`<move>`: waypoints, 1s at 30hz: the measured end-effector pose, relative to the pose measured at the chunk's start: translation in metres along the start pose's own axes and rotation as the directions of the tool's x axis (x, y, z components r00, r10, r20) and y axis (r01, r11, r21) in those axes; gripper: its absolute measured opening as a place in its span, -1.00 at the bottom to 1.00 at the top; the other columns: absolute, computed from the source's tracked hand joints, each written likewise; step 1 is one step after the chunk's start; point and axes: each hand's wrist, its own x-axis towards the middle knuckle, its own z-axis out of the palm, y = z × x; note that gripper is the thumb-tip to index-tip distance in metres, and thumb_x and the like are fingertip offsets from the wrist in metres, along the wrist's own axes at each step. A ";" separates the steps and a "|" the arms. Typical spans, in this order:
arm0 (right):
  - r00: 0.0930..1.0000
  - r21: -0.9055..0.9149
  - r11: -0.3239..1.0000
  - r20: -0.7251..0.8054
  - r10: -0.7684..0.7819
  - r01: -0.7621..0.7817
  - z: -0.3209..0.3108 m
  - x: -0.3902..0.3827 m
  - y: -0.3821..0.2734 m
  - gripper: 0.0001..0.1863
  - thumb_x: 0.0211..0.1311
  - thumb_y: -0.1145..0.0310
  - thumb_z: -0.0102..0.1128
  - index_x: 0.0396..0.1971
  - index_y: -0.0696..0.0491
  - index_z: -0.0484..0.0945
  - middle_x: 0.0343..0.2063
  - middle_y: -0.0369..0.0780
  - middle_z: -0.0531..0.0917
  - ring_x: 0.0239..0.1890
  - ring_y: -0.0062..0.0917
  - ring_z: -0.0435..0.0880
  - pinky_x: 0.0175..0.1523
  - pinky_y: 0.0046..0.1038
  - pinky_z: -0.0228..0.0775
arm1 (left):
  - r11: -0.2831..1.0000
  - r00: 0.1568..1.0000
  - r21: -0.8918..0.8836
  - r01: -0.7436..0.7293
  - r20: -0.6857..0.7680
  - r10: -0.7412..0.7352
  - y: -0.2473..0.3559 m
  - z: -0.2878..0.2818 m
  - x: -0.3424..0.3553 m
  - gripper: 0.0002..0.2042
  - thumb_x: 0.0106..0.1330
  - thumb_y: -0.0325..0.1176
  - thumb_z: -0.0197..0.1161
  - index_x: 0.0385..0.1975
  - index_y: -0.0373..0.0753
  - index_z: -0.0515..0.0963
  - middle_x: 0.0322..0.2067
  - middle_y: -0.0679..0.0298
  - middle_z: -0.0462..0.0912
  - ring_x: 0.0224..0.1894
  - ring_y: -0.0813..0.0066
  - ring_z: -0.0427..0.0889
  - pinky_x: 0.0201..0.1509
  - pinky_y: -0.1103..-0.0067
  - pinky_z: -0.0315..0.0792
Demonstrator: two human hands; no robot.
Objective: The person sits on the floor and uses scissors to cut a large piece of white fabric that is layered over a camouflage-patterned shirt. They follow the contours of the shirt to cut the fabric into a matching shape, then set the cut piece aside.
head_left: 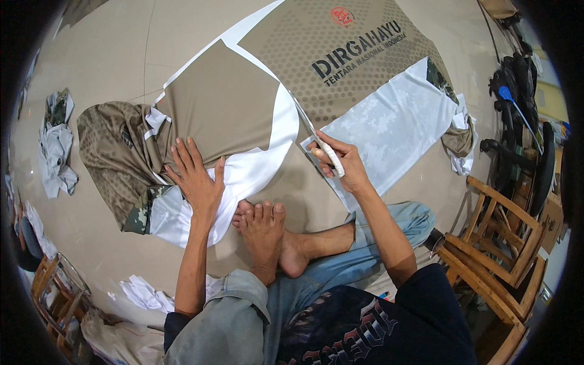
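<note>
My left hand point(198, 179) lies flat with spread fingers on the lower left part of a tan fabric panel point(222, 100) with white margins. My right hand point(347, 167) is closed around the white-wrapped handles of a pair of scissors point(329, 152). Their blades point up and left, along the white edge between the tan panel and a larger printed fabric point(292, 52) with dots and dark lettering. How far the blades are parted cannot be made out. Beside my left hand, patterned brown fabric point(106, 161) is heaped in folds.
A pale grey camouflage cloth point(389, 125) spreads to the right of the scissors. My bare feet point(261, 234) are close below the fabric. White scraps point(145, 293) and a crumpled grey cloth point(56, 149) lie on the tiled floor. Wooden frames point(508, 237) stand at the right.
</note>
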 end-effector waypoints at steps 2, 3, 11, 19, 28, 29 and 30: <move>1.000 -0.023 1.000 0.001 0.011 -0.011 -0.002 0.001 0.000 -0.39 0.27 0.45 0.46 0.32 0.14 0.51 -0.12 -0.17 0.76 -0.57 -0.74 0.50 -0.55 -0.66 0.34 | 1.000 1.000 0.011 -0.011 -0.010 0.011 -0.003 0.002 0.000 -0.15 0.49 0.20 0.04 0.58 -0.27 -0.01 0.60 0.01 -0.11 0.64 -0.02 -0.20 0.57 -0.16 -0.38; 1.000 -0.020 1.000 0.011 0.010 -0.009 -0.004 0.003 -0.001 -0.39 0.27 0.44 0.46 0.32 0.14 0.51 -0.12 -0.16 0.76 -0.57 -0.74 0.50 -0.55 -0.67 0.33 | 1.000 1.000 0.016 -0.015 -0.017 0.015 -0.003 0.002 0.001 -0.15 0.49 0.20 0.04 0.58 -0.26 -0.01 0.60 0.01 -0.11 0.64 -0.03 -0.20 0.56 -0.16 -0.38; 0.999 -0.006 1.000 0.049 -0.014 0.014 -0.003 0.026 -0.017 -0.34 0.25 0.39 0.49 0.33 0.20 0.48 -0.20 -0.20 0.75 -0.59 -0.72 0.45 -0.56 -0.64 0.27 | 1.000 1.000 0.007 0.003 -0.007 -0.003 -0.001 -0.001 0.003 -0.15 0.48 0.18 0.05 0.59 -0.23 -0.02 0.61 0.02 -0.11 0.64 -0.03 -0.19 0.57 -0.16 -0.35; 0.998 -0.077 0.997 0.069 0.004 0.002 0.002 0.038 -0.032 -0.34 0.23 0.39 0.50 0.32 0.20 0.49 -0.19 -0.20 0.76 -0.58 -0.73 0.47 -0.56 -0.63 0.30 | 1.000 1.000 0.002 0.005 0.004 -0.005 0.000 -0.002 0.004 -0.12 0.48 0.20 0.06 0.59 -0.26 -0.04 0.60 -0.01 -0.11 0.64 -0.04 -0.22 0.55 -0.18 -0.37; 0.992 -0.110 0.994 0.123 0.004 0.010 -0.007 0.053 -0.045 -0.38 0.24 0.40 0.49 0.30 0.15 0.53 -0.16 -0.14 0.77 -0.60 -0.74 0.46 -0.58 -0.64 0.29 | 1.000 1.000 0.000 0.018 0.023 -0.018 0.001 -0.004 0.007 -0.12 0.47 0.20 0.06 0.59 -0.27 -0.03 0.60 -0.01 -0.11 0.64 -0.06 -0.22 0.55 -0.18 -0.35; 0.991 -0.106 0.994 0.130 0.001 0.013 -0.006 0.057 -0.047 -0.38 0.25 0.39 0.48 0.31 0.14 0.52 -0.14 -0.11 0.78 -0.61 -0.74 0.45 -0.59 -0.65 0.28 | 1.000 1.000 0.001 0.019 0.025 -0.019 0.001 -0.005 0.007 -0.13 0.47 0.20 0.06 0.59 -0.27 -0.03 0.60 -0.01 -0.11 0.64 -0.06 -0.21 0.55 -0.18 -0.35; 0.990 -0.114 0.993 0.141 0.006 0.011 -0.006 0.062 -0.049 -0.38 0.25 0.40 0.47 0.31 0.14 0.52 -0.14 -0.11 0.78 -0.62 -0.73 0.45 -0.59 -0.65 0.27 | 1.000 1.000 0.003 0.018 0.025 -0.019 0.001 -0.005 0.008 -0.13 0.48 0.20 0.06 0.58 -0.28 -0.03 0.60 -0.02 -0.11 0.64 -0.06 -0.21 0.55 -0.18 -0.34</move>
